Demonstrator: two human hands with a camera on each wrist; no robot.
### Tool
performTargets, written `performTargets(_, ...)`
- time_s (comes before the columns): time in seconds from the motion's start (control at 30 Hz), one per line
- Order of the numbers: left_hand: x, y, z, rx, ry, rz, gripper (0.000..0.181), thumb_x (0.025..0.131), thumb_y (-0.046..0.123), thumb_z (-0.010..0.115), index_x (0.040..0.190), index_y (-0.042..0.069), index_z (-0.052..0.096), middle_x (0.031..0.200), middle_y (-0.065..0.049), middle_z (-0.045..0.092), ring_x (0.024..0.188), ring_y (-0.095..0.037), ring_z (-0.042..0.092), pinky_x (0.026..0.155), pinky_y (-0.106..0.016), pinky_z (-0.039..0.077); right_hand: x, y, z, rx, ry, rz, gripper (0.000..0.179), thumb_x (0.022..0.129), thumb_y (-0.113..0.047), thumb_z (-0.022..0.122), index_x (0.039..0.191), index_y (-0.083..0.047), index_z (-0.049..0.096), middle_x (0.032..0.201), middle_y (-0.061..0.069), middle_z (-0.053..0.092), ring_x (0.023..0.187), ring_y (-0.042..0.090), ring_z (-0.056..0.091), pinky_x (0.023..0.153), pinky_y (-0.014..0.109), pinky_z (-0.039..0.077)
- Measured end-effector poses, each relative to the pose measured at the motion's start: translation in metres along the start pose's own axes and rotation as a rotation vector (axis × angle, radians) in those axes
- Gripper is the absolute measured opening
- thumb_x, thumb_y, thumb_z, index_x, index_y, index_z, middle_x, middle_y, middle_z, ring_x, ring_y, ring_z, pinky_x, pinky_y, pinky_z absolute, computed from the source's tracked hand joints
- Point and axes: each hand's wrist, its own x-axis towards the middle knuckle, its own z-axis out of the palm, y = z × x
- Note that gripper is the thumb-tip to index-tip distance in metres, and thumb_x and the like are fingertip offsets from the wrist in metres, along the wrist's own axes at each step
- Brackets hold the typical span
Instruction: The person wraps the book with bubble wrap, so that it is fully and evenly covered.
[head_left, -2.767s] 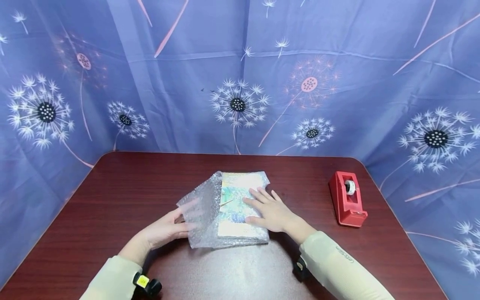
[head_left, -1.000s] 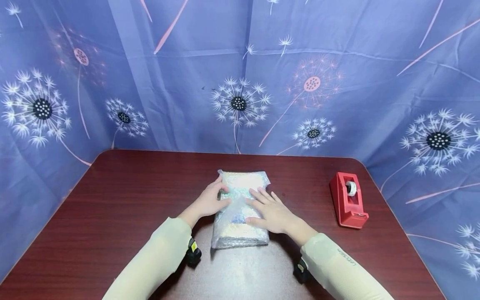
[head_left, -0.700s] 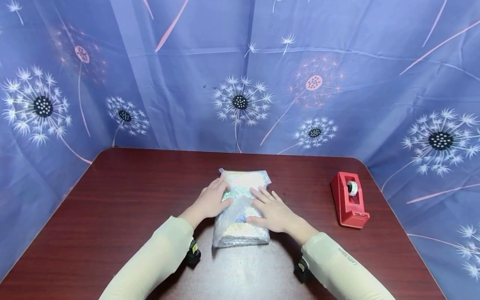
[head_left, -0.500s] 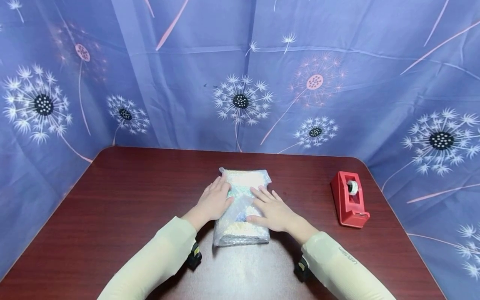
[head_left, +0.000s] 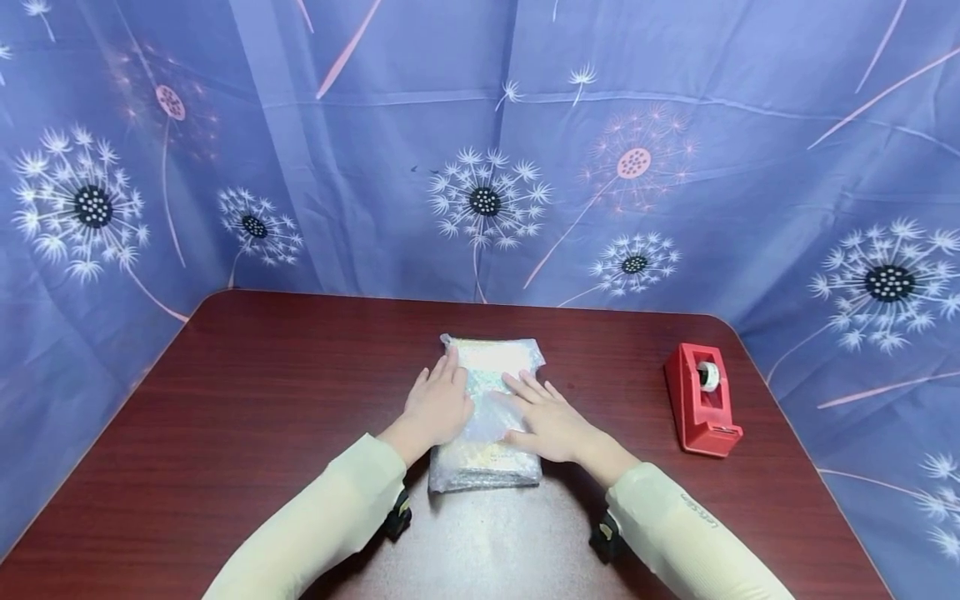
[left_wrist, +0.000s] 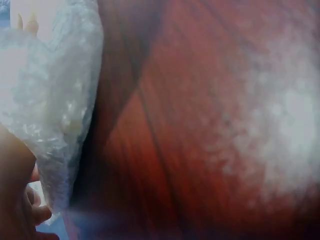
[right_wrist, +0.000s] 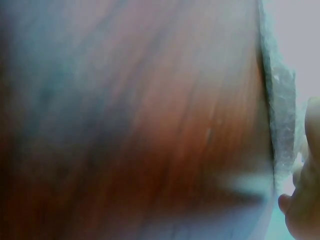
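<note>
A flat, book-like item with a pale, colourful front lies on the table inside bubble wrap. My left hand rests on the wrap's left side, its fingers straight and pointing away from me. On the right side lies my right hand, fingers spread and palm down. In the left wrist view the crinkled bubble wrap stands beside part of the hand. The right wrist view shows the wrapped edge of the bubble wrap and some fingers. Both hands cover parts of the item.
A red tape dispenser with a white roll of tape stands at the right of the dark red-brown table. Behind the table hangs a blue curtain with a dandelion print.
My left hand has folded the loose left flap of bubble wrap over the item, then slid right and flattened onto it. My right hand has stayed in place on the item.
</note>
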Motion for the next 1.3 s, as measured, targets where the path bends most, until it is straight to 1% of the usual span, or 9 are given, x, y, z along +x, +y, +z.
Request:
performTargets(0.13, -0.002, 0.003, 0.000, 0.005, -0.031, -0.015, 0.070, 0.092, 0.052, 0.036, 0.144, 0.005, 0.032, 0.160, -0.014, -0.001, 0.148, -0.028, 0.007, 0.116, -0.055, 0.015, -0.001, 0.002, -0.001, 0.043, 0.018, -0.053, 0.072, 0.081, -0.020, 0.062, 0.148, -0.021, 0.035, 0.159, 0.006, 0.018, 0.147, 0.033, 0.010, 0.113, 0.061, 0.018)
performTargets(0.23, -0.002, 0.005, 0.000, 0.014, -0.046, -0.027, 0.083, 0.088, 0.064, 0.037, 0.147, 0.006, 0.028, 0.159, -0.015, -0.003, 0.148, -0.029, 0.006, 0.116, -0.057, 0.013, -0.001, 0.003, -0.002, 0.105, 0.033, -0.092, 0.075, 0.075, -0.009, 0.059, 0.147, -0.016, 0.036, 0.158, 0.010, 0.021, 0.145, 0.038, 0.011, 0.113, 0.060, 0.019)
performTargets(0.37, -0.003, 0.007, 0.001, 0.020, -0.037, -0.038, 0.099, 0.080, 0.078, 0.039, 0.146, 0.006, 0.029, 0.159, -0.015, -0.003, 0.148, -0.029, 0.006, 0.116, -0.059, 0.012, -0.001, 0.006, -0.002, 0.189, 0.026, -0.086, 0.057, 0.093, -0.027, 0.051, 0.147, -0.016, 0.037, 0.158, 0.009, 0.020, 0.146, 0.037, 0.008, 0.115, 0.058, 0.018)
performTargets(0.43, -0.003, 0.008, 0.001, 0.018, -0.030, -0.041, 0.104, 0.076, 0.082, 0.039, 0.145, 0.006, 0.030, 0.159, -0.015, -0.002, 0.148, -0.029, 0.007, 0.115, -0.059, 0.012, 0.000, 0.006, -0.003, 0.224, 0.018, -0.079, 0.053, 0.098, -0.036, 0.044, 0.146, -0.015, 0.037, 0.158, 0.010, 0.020, 0.146, 0.037, 0.006, 0.115, 0.058, 0.015)
performTargets(0.63, -0.004, 0.009, -0.001, 0.000, -0.033, -0.054, 0.114, 0.067, 0.090, 0.040, 0.143, 0.006, 0.032, 0.159, -0.016, -0.002, 0.148, -0.029, 0.006, 0.116, -0.059, 0.010, 0.003, 0.006, -0.015, 0.370, -0.040, -0.025, 0.046, 0.104, -0.033, 0.029, 0.143, -0.013, 0.042, 0.157, 0.010, 0.022, 0.147, 0.035, 0.004, 0.117, 0.057, 0.008)
performTargets(0.73, -0.004, 0.010, -0.002, 0.007, -0.036, -0.056, 0.119, 0.063, 0.093, 0.039, 0.144, 0.006, 0.031, 0.159, -0.015, -0.004, 0.148, -0.028, 0.005, 0.116, -0.059, 0.009, 0.004, 0.007, -0.019, 0.399, -0.078, -0.014, 0.052, 0.100, -0.042, 0.040, 0.144, -0.015, 0.041, 0.158, 0.008, 0.020, 0.147, 0.032, 0.001, 0.117, 0.057, 0.007)
performTargets(0.9, -0.004, 0.010, -0.002, 0.011, -0.021, -0.046, 0.120, 0.062, 0.095, 0.036, 0.141, 0.005, 0.034, 0.159, -0.016, -0.005, 0.148, -0.028, 0.005, 0.115, -0.060, 0.011, 0.004, 0.010, -0.020, 0.370, -0.093, -0.076, 0.078, 0.081, -0.045, 0.070, 0.145, -0.012, 0.039, 0.158, 0.012, 0.017, 0.147, 0.036, 0.000, 0.115, 0.060, 0.011)
performTargets(1.1, -0.005, 0.007, 0.000, 0.029, -0.009, -0.026, 0.121, 0.064, 0.094, 0.035, 0.144, 0.004, 0.031, 0.159, -0.016, -0.005, 0.148, -0.028, 0.004, 0.117, -0.056, 0.010, 0.005, 0.008, -0.020, 0.358, -0.070, -0.095, 0.084, 0.077, -0.045, 0.074, 0.145, -0.009, 0.039, 0.157, 0.015, 0.020, 0.146, 0.038, 0.003, 0.115, 0.060, 0.012)
performTargets(1.3, -0.005, 0.005, 0.001, 0.024, 0.014, 0.017, 0.119, 0.066, 0.092, 0.035, 0.144, 0.002, 0.032, 0.160, -0.014, 0.000, 0.148, -0.025, 0.001, 0.118, -0.054, 0.011, 0.006, 0.009, -0.016, 0.334, -0.054, -0.072, 0.094, 0.076, -0.049, 0.074, 0.148, -0.007, 0.031, 0.157, 0.014, 0.021, 0.146, 0.037, 0.006, 0.115, 0.058, 0.014)
